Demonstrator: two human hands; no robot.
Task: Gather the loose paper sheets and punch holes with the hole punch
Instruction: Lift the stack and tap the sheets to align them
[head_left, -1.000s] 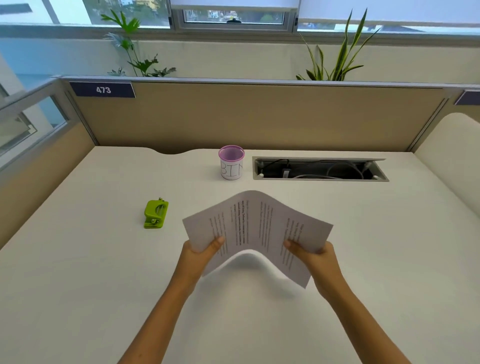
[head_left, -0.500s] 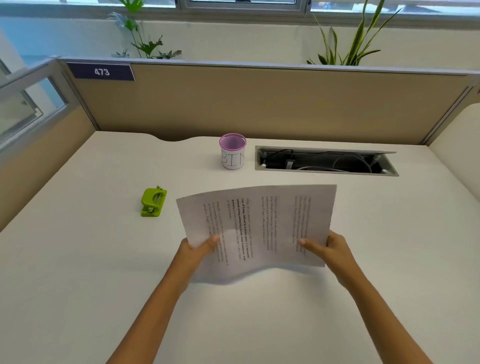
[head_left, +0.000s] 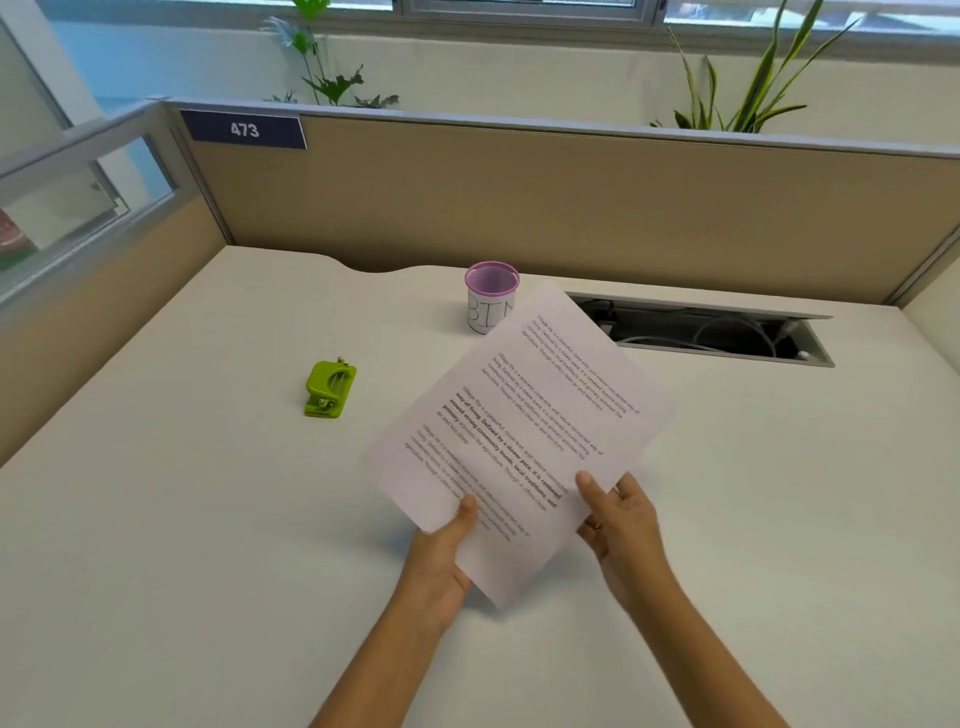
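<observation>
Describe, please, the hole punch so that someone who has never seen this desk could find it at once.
Start at the white desk and look to the left of the held paper sheets. The hole punch lies there alone, touching nothing. It is the only lime-green thing on the surface, small and squat, unlike the tall purple-rimmed cup farther back.

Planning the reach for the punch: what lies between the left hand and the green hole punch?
Nothing: in the head view only bare desk lies between the left hand and the hole punch.
</observation>
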